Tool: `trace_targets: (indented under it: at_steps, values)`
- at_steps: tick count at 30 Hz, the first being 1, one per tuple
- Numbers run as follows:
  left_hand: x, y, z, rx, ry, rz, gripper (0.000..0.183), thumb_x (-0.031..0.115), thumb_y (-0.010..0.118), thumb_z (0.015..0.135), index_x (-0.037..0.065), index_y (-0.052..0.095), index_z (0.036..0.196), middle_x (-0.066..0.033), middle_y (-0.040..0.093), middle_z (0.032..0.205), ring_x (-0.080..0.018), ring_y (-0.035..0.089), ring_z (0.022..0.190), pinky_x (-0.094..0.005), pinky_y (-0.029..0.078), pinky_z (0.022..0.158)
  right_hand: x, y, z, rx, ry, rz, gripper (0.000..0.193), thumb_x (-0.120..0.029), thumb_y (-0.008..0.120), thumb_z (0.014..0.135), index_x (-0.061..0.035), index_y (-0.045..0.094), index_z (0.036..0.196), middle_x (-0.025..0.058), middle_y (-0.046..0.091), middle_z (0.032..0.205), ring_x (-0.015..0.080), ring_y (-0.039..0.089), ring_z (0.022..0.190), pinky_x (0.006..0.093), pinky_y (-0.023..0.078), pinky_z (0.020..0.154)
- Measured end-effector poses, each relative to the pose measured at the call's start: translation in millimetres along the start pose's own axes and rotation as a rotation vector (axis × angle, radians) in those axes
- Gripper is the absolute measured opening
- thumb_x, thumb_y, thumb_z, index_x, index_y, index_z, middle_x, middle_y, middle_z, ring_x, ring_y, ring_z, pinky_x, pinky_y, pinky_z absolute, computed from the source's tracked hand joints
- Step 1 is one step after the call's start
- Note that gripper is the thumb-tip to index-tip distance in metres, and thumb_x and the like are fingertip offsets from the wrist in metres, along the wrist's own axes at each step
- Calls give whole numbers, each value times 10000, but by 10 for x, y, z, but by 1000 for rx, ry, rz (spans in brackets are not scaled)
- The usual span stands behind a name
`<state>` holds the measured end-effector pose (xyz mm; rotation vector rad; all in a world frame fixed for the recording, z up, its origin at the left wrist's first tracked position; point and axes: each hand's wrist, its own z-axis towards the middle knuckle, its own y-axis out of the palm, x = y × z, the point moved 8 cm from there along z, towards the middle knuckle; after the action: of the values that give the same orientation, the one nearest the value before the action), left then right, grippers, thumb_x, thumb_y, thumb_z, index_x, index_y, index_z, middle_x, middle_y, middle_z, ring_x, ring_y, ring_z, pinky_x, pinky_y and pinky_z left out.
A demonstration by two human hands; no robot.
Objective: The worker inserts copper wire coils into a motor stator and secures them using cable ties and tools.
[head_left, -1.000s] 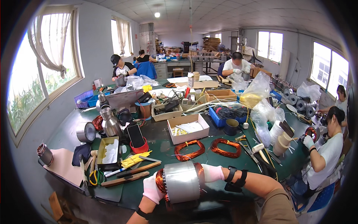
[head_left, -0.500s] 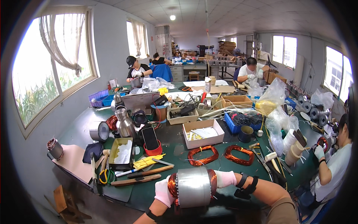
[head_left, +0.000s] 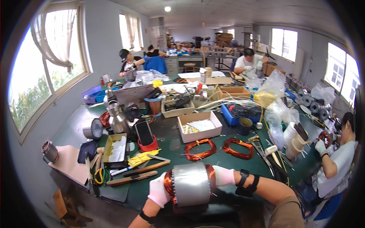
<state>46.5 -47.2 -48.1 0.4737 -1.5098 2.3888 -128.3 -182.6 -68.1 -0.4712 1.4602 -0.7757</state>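
Observation:
A silver motor stator [head_left: 191, 184] with orange-brown copper windings bulging from both ends is at the table's near edge, its axis running left to right. My left hand [head_left: 159, 191], in a white and pink glove, grips the winding at the left end. At the right end, my right hand [head_left: 223, 176] in a similar glove holds the other winding, most of its fingers hidden behind the metal. Just beyond lie two bundled copper coils, a left coil [head_left: 200, 149] and a right coil [head_left: 238, 148], tied with yellow.
Left of the stator lie wooden sticks [head_left: 146, 168], yellow strips [head_left: 143, 157], scissors [head_left: 100, 176] and a tray [head_left: 111, 162]. A white box [head_left: 200, 127] stands beyond the coils; a white-headed mallet [head_left: 271, 150] lies right. A co-worker [head_left: 336, 155] sits at the right; others work farther back.
The whole view has shifted, so the table and stator appear higher and slightly left. Both my hands keep their hold on the stator. The far-left co-worker's arm has moved.

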Motion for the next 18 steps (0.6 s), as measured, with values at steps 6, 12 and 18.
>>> trace_targets:
  at_steps: [6, 12, 18]
  values:
    - [60, -164, -38, 18, 3, -24, 564, 305, 820, 769, 77, 672, 1263, -118, 750, 1025, -315, 740, 907, -352, 593, 812, 12, 89, 42, -11, -11, -227, 84, -52, 642, 867, 17, 669, 907, 216, 692, 853, 399, 631, 749, 429, 538, 702]
    - [-14, -6, 11, 126, -46, -49, 377, 380, 719, 847, 139, 725, 1137, -102, 723, 953, -328, 728, 836, -394, 568, 685, 247, 172, 92, -25, -26, 191, 171, -79, 737, 843, 5, 709, 990, 144, 723, 888, 257, 657, 764, 399, 556, 752]
    - [78, -66, -23, 69, -74, 78, 314, 279, 691, 880, 92, 727, 1131, -102, 759, 965, -305, 738, 878, -344, 576, 754, 304, 258, 109, -43, -121, 117, 162, -87, 746, 840, 0, 706, 971, 144, 719, 896, 253, 648, 776, 398, 554, 753]
